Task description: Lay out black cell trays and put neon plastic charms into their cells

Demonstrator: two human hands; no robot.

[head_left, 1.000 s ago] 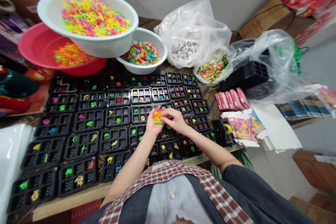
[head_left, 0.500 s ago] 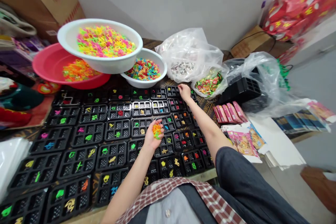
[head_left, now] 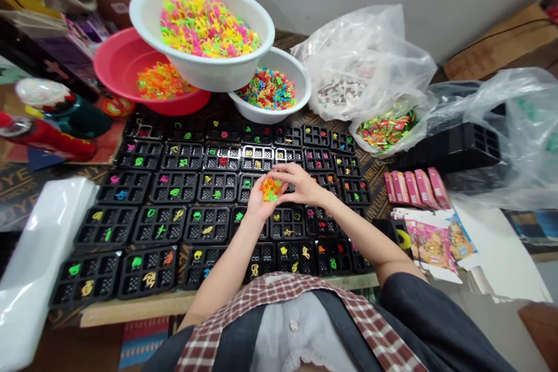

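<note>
My left hand [head_left: 260,200] is cupped around a small heap of orange, yellow and green plastic pieces [head_left: 271,189]. Over that heap, my right hand [head_left: 296,184] has its fingers bent at the pieces; whether it pinches one is too small to tell. Both hands hover above rows of black compartment trays [head_left: 168,224]. Most trays hold a few small coloured plastic figures, in green, yellow, pink, orange or blue, in separate compartments. The trays directly under my hands are partly hidden.
Behind the trays stand a white basin [head_left: 244,64] of coloured pieces, a red basin [head_left: 117,64] and a smaller white basin [head_left: 300,99]. Plastic bags [head_left: 349,52] sit at back right, pink boxes [head_left: 416,188] at right. Clear plastic sleeves [head_left: 47,244] lie at left.
My right hand has come back from a far-row tray to the pieces in my left hand. The left hand still holds the heap. The camera view has shifted.
</note>
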